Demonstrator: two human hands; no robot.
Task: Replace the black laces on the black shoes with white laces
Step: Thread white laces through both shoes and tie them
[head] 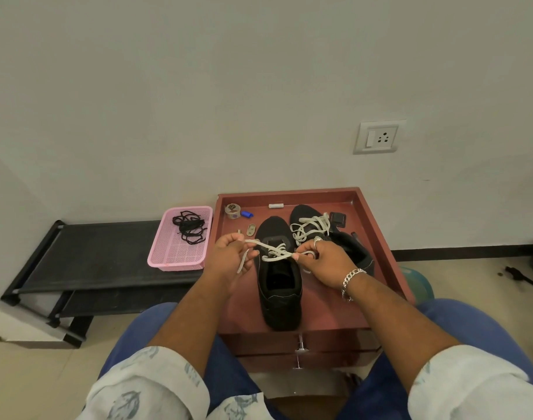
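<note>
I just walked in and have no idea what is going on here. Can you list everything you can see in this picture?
black shoes: two, black, on the tray; the far one lies tilted.
white laces: two, off-white, one on each shoe.
black laces: a tangled bundle, black, inside the basket.
basket: one, pink, on the rack left of the tray.
tray: one, reddish-brown, on top of drawers.
small items: several, mixed colours, at the tray's far end.
rack: one, black, by the wall.
wall socket: one, white, on the wall.
bracelet: one, silver, right wrist.
left hand: pinches one lace end.
right hand: pinches the other end.
</note>
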